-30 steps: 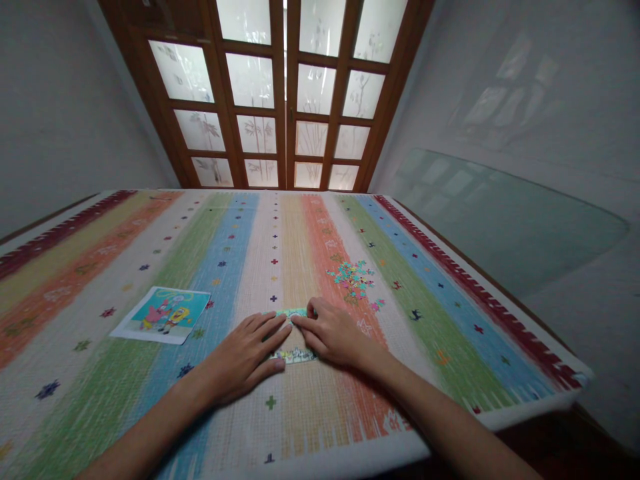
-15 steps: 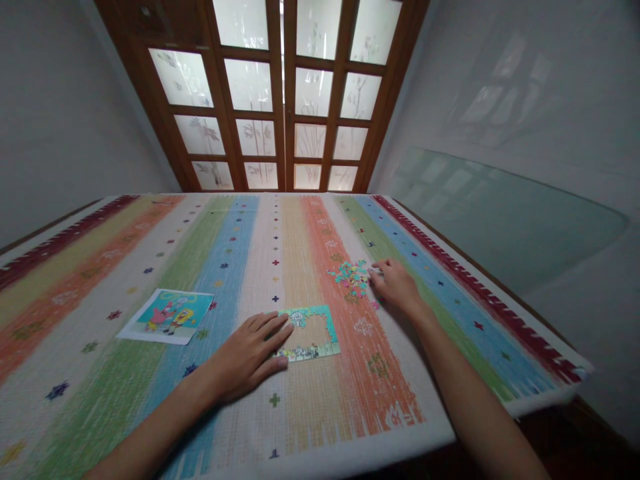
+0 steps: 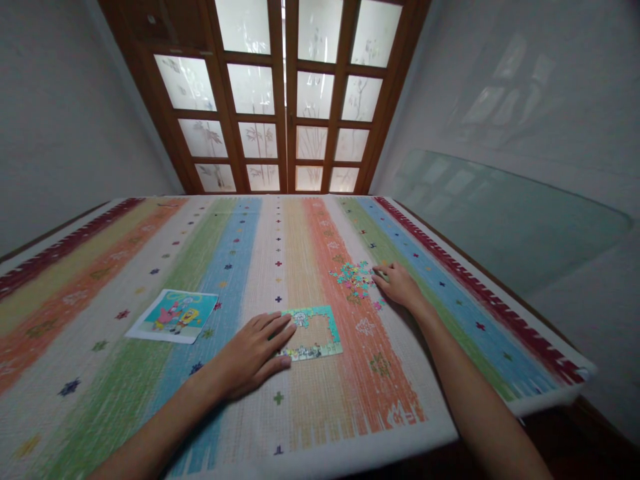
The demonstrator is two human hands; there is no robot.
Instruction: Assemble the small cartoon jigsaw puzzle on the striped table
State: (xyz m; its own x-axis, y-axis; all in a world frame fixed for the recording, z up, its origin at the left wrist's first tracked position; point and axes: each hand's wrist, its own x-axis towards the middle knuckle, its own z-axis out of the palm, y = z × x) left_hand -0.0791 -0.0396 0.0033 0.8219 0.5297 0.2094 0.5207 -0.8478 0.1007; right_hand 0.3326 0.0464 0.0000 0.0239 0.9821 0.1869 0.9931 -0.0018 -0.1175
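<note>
A partly assembled jigsaw puzzle (image 3: 327,348) lies flat on the striped cloth, its border joined around an open middle where the cloth shows. My left hand (image 3: 260,347) rests palm down over its left side, fingers outstretched, hiding that edge. Up and to the right is a loose heap of small puzzle pieces (image 3: 354,279), mostly turquoise with some pink and yellow. At the heap's right edge my right hand (image 3: 397,285) has its fingers bent and fingertips drawn together; whatever is between them is too small to make out.
A printed reference picture (image 3: 177,317) of cartoon figures lies left of my left hand. The striped tablecloth (image 3: 305,267) covers the wide table. Beyond its far edge stand wooden doors with glass panes (image 3: 287,147). A glass sheet (image 3: 505,213) leans on the right wall.
My right hand's fingers have shifted slightly at the edge of the heap. My left hand stays on the puzzle. The whole view has moved a little.
</note>
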